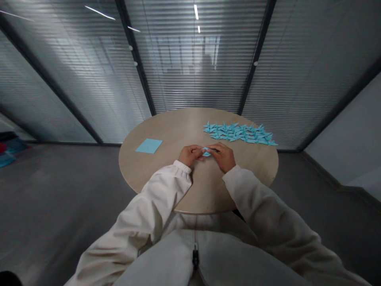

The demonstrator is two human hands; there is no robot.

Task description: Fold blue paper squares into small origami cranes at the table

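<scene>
Between my two hands, over the middle of the round table, is a small folded piece of blue paper (206, 152). My left hand (191, 154) pinches its left side with thumb and fingers. On the opposite side my right hand (222, 155) grips the paper, thumb and forefinger closed on it. Fingers cover much of the piece, so its exact folds are hidden. To the left lies a flat stack or sheet of square blue paper (149, 145). Rows of folded blue paper cranes (238, 132) stand close together at the back right, beyond my right hand.
The round wooden table (166, 123) reaches from my waist almost to a glass partition with blinds (196, 87). A white wall (351, 147) rises at the right. Blue and red items (12, 149) rest on the grey floor at the far left.
</scene>
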